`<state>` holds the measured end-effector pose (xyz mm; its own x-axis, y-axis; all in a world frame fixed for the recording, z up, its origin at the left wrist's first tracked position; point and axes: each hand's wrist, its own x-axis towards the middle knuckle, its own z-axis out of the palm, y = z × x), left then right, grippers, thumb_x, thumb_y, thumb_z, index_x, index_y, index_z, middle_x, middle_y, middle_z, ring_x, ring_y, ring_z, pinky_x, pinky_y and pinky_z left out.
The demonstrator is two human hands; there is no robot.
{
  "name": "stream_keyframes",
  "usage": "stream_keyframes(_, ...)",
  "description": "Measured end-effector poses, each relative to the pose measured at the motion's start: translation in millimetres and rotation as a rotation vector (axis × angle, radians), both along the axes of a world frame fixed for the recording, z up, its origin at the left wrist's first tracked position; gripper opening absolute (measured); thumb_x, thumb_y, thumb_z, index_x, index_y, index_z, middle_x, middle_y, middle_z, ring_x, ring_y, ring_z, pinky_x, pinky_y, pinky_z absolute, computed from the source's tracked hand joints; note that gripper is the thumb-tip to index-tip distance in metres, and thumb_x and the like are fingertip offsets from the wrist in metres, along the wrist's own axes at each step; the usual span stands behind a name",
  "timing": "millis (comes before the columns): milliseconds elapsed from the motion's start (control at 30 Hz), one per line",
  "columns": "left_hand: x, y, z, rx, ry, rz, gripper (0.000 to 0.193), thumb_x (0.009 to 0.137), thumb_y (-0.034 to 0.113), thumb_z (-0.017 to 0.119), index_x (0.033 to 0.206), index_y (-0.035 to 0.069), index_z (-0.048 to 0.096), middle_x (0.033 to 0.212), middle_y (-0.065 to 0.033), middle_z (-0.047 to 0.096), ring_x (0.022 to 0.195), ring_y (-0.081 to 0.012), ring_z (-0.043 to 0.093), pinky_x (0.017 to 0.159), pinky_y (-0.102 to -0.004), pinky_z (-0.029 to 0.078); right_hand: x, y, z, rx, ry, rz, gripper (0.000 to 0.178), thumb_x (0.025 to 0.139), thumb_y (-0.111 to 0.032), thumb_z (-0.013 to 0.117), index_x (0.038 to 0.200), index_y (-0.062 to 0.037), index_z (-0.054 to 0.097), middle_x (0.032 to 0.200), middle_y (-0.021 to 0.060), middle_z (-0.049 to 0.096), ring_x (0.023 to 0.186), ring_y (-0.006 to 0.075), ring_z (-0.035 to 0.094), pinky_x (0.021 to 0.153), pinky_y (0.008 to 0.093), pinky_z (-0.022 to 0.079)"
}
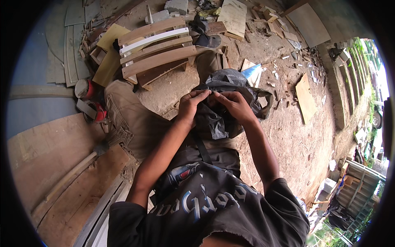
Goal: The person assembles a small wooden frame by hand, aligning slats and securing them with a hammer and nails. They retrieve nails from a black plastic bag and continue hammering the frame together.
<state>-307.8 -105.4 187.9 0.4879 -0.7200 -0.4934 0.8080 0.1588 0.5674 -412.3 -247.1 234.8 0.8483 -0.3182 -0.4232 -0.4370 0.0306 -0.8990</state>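
Note:
Both of my hands are raised in front of me over a black plastic bag point(230, 77) that lies across my lap. My left hand point(190, 105) pinches with thumb and forefinger, the tips pointing toward the other hand. Facing it, my right hand point(235, 105) pinches in the same way. The fingertips almost meet, around something small and dark that I cannot make out. The bag is crumpled, its handle loop point(267, 103) hanging out beside my right hand. What the bag holds is hidden.
A slatted wooden piece point(158, 61) stands ahead on the left. Beside my left leg are a red and black tool point(98, 113) and a long-handled hammer or axe point(72, 175). Wood offcuts and a plywood piece point(305, 99) litter the dirt floor. Concrete steps point(349, 82) rise at right.

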Motion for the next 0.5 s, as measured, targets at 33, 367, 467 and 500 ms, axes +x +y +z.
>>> stream_keyframes(33, 0.1, -0.3, -0.1, 0.000, 0.001, -0.002, 0.015, 0.088, 0.017, 0.069, 0.095, 0.004, 0.072, 0.086, -0.0041, 0.070, 0.080, -0.0106, 0.064, 0.075, -0.0245, 0.050, 0.1, 0.3, 0.8, 0.006, -0.023, -0.011, 0.034, 0.096, -0.031, 0.062, 0.095, 0.0016, 0.073, 0.085, 0.0008, 0.070, 0.083, 0.0051, 0.059, 0.078, 0.0227, 0.047)
stream_keyframes(367, -4.5, 7.5, -3.6, 0.061, 0.020, -0.008, 0.018, 0.089, 0.017, 0.067, 0.099, 0.001, 0.070, 0.094, -0.0067, 0.070, 0.084, -0.0132, 0.066, 0.077, -0.0256, 0.052, -3.4, 18.6, -2.3, -0.162, -0.032, 0.055, 0.033, 0.089, -0.028, 0.072, 0.103, 0.0020, 0.072, 0.089, 0.0086, 0.073, 0.084, 0.0087, 0.062, 0.076, 0.0276, 0.050)
stream_keyframes(467, -5.2, 6.4, 1.8, 0.041, 0.023, -0.004, 0.016, 0.088, 0.017, 0.069, 0.097, 0.004, 0.071, 0.093, -0.0041, 0.069, 0.084, -0.0119, 0.064, 0.078, -0.0256, 0.051, -4.6, 16.9, -4.0, -0.145, -0.033, 0.022, 0.031, 0.089, -0.026, 0.072, 0.103, 0.0014, 0.072, 0.088, 0.0067, 0.072, 0.082, 0.0078, 0.061, 0.074, 0.0260, 0.050)
stream_keyframes(500, -5.5, 5.7, 4.0, 0.033, 0.024, -0.002, 0.015, 0.088, 0.018, 0.070, 0.096, 0.005, 0.071, 0.093, -0.0029, 0.069, 0.084, -0.0112, 0.064, 0.078, -0.0255, 0.051, -5.3, 15.1, 0.2, -0.146, -0.024, 0.001, 0.029, 0.089, -0.025, 0.072, 0.102, 0.0013, 0.072, 0.087, 0.0042, 0.072, 0.081, 0.0064, 0.061, 0.073, 0.0245, 0.049)
